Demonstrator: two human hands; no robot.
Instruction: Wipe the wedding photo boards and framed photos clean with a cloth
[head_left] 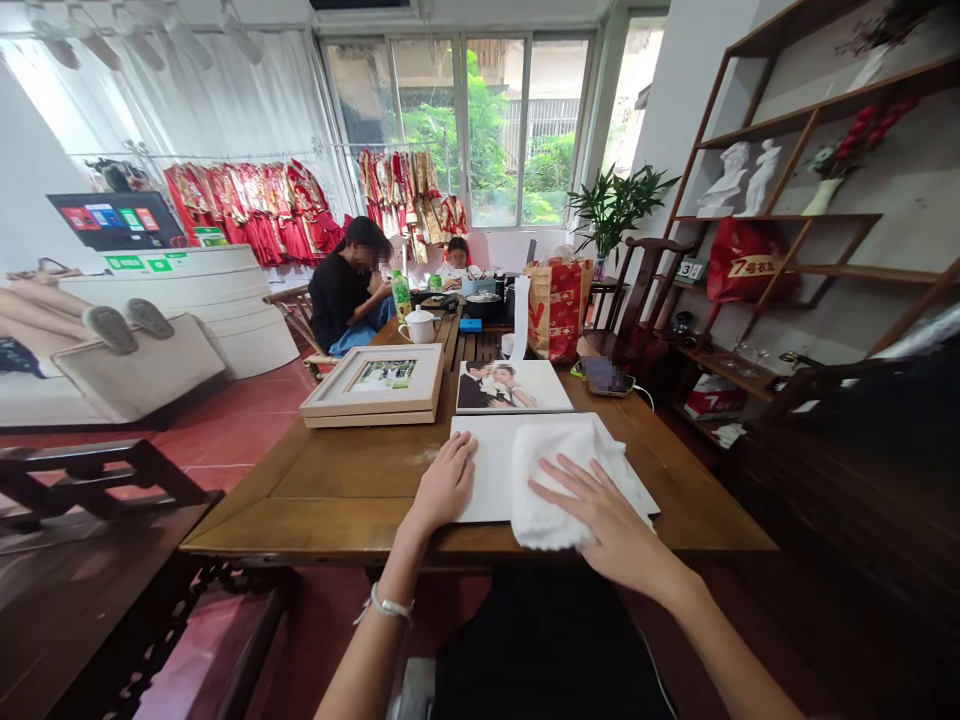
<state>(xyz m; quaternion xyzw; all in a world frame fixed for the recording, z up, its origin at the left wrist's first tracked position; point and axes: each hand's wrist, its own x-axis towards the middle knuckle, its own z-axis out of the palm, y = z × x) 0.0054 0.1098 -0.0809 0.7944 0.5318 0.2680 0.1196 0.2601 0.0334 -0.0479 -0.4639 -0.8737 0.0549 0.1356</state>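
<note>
Presently, item by item, from our hands outward.

1. Right hand (600, 515): open, fingers spread, palm flat on a white cloth (559, 465). It grips nothing.
2. White cloth: loosely folded and lying on the right half of a white board (487, 470). Its near end reaches the board's front edge.
3. Left hand (448, 483): open, fingers lightly bent, resting on the board's left edge. It holds nothing.
4. White board: flat on the desk (337, 490), front and centre, close to the near edge.
5. Photo print (510, 386): flat, just behind the board.
6. Framed picture (379, 383): left of the print, on top of a second frame.
7. Phone (606, 376): right of the print, with a cable attached.
8. Red bag (555, 305) and white teapot (418, 325): further back.

Hazards, in our judgement: the left hand only rests on the board, so a firm push on the cloth could slide the board into the print or off the near edge. Grit caught under the cloth could mark the white surface.
</note>
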